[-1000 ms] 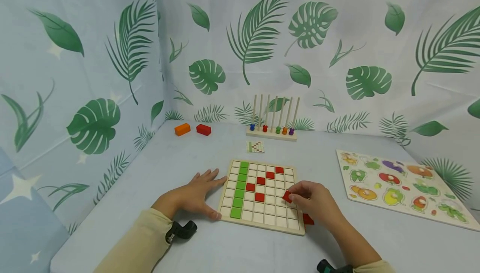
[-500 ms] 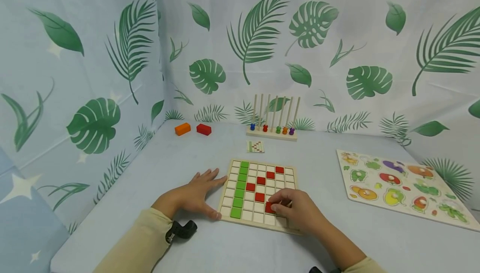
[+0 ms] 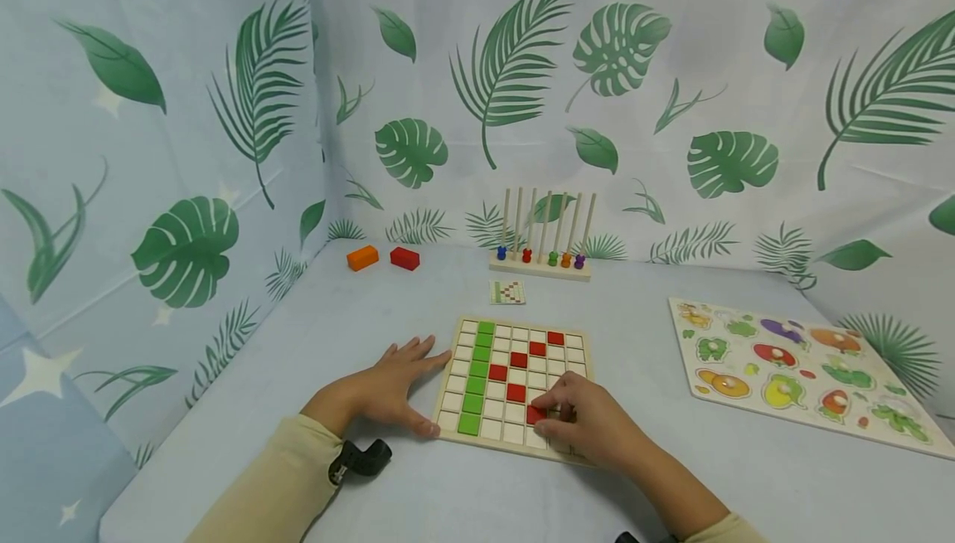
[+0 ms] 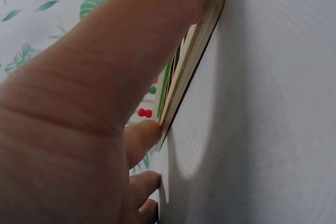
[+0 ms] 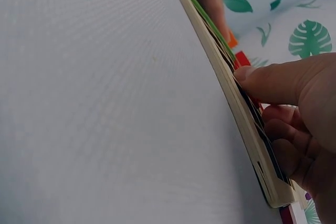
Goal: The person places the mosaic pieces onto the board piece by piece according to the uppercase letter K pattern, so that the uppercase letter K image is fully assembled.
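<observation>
A square wooden grid board (image 3: 507,447) lies on the table, with a column of green tiles (image 3: 473,403) and several red tiles (image 3: 516,393) among white squares. My right hand (image 3: 597,424) pinches a red tile (image 3: 534,415) between thumb and fingers, low over the middle columns; whether it is fully seated is hidden. In the right wrist view the thumb (image 5: 257,80) is against the board's top. My left hand (image 3: 380,390) lies spread at the board's left side, its thumb and a fingertip touching the edge. The left wrist view shows that thumb (image 4: 157,14) on the board's corner.
Behind the board lies a small pattern card (image 3: 507,293), and farther back stands a peg rack (image 3: 540,266) with coloured bear pieces. An orange block (image 3: 362,258) and a red block (image 3: 404,258) lie back left. A vegetable puzzle board (image 3: 809,369) is on the right.
My right hand has carried the red tile left and lowered it onto the board's lower middle. Between the last two frames it barely shifts. The left hand has stayed still.
</observation>
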{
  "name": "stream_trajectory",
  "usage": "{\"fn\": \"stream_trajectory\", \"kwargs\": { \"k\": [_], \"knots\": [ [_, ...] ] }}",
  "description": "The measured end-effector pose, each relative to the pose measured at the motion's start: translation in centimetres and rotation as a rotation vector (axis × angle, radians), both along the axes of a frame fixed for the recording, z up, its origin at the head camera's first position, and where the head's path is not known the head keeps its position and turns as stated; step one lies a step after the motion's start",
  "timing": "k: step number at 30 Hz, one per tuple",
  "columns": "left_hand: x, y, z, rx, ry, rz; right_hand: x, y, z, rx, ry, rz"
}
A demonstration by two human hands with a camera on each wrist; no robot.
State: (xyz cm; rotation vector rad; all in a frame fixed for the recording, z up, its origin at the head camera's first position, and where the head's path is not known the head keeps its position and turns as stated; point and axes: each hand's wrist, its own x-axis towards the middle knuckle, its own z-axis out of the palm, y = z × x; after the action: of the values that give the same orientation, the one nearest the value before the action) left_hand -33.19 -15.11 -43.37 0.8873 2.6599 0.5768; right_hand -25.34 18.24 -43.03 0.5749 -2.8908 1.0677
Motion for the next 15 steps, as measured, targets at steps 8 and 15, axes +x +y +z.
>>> {"fn": "stream_trajectory", "kwargs": {
  "k": [8,15],
  "knots": [
    [0.1,0.0,0.2,0.005,-0.005,-0.004,0.2,0.2,0.2,-0.003,0.013,0.024],
    [0.2,0.0,0.3,0.004,-0.009,-0.005,0.5,1.5,1.4,-0.022,0.047,0.001]
  ]
}}
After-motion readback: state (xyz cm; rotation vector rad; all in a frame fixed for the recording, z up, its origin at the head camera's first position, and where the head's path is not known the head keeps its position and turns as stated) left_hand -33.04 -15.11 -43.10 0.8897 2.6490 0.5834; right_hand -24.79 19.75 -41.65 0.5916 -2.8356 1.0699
